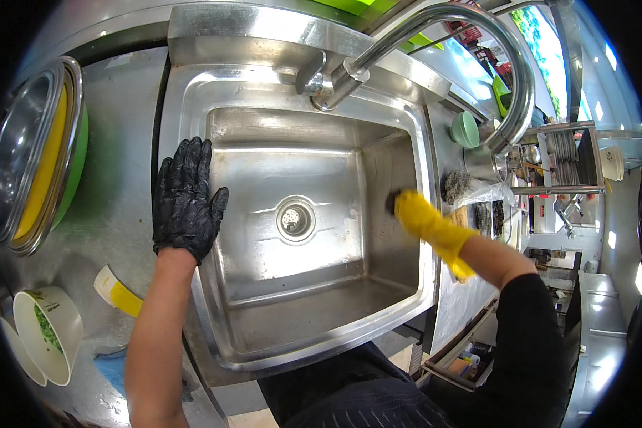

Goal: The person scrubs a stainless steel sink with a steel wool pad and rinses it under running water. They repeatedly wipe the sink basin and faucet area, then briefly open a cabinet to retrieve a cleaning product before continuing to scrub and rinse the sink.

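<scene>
A stainless steel sink (321, 128) with a round drain (295, 219) lies before me. Flat on its left rim rests my left hand (184, 200), in a black glove, holding nothing, the thumb spread from the fingers. My right hand (420, 214) wears a yellow rubber glove and grips a small dark scrubber (391, 202) at the right inner wall of the sink; the hand is slightly blurred. Behind the sink stand a curved metal faucet (519, 59) and its lever (313, 75).
Nested bowls (59, 155) and a white bowl with chopped greens (67, 321) stand on the left counter, near a blue cloth (111, 369) and a yellow-and-white curved piece (120, 294). A steel wool scrubber (456, 186) and a green bowl (465, 129) are on the right.
</scene>
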A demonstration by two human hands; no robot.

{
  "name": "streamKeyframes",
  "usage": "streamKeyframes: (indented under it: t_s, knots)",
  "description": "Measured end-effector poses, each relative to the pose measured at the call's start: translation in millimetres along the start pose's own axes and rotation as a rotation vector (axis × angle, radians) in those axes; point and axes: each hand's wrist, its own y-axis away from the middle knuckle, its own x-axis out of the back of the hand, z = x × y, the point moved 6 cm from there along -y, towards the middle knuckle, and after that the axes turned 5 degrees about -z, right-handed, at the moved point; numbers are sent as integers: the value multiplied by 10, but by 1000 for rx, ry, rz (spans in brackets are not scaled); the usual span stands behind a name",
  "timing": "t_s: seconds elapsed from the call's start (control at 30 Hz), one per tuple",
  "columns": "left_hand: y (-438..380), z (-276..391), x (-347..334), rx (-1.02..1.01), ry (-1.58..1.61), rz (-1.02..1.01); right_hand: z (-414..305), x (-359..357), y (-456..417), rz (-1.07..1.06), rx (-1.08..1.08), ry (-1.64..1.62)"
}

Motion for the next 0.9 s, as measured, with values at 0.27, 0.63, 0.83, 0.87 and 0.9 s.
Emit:
streamKeyframes:
  t_s: [0.27,0.63,0.83,0.87,0.9]
  knots:
    - [-19,6,7,-4,-7,3,820,-184,-1183,1,-13,691]
    - [-18,-5,35,21,-6,11,542,913,-803,-218,3,626]
    - [6,-1,50,-10,33,-1,713,-137,-1187,-108,87,728]
    - [15,-8,62,-4,51,-11,544,-334,-1355,-196,91,717]
    - [31,-40,44,15,31,-24,429,-483,-1494,-287,86,714]
